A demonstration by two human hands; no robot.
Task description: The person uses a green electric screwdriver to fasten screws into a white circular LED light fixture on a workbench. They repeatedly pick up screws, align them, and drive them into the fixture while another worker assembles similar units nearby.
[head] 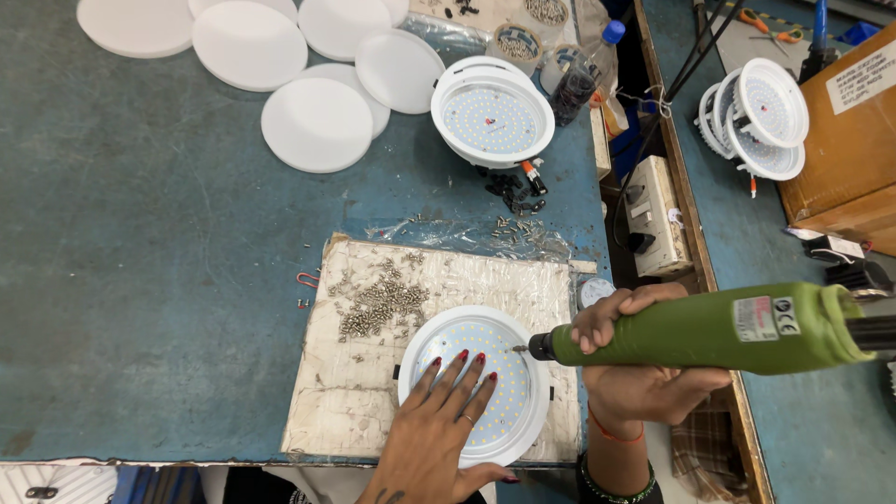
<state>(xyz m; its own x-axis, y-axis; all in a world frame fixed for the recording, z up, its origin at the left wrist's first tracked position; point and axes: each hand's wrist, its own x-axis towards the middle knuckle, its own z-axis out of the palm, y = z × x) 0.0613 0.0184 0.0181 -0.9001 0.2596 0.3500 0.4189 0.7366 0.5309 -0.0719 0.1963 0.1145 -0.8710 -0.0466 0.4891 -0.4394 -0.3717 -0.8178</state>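
Left hand (439, 425) lies spread flat on the round white LED lamp (474, 383) at six o'clock, right hand (644, 359) wraps the green electric screwdriver (709, 329) at three, small metal screws (378, 303) heaped on worn matting (355, 392), scuffed blue surface (140, 280), smooth white discs (317, 124) at eleven.

A round white downlight (481, 385) lies face up at the lower centre of the frame, its disc of small LED dots showing inside a raised rim. A green electric screwdriver (709, 329) lies nearly level at the lower right, its dark tip touching the light's right edge.
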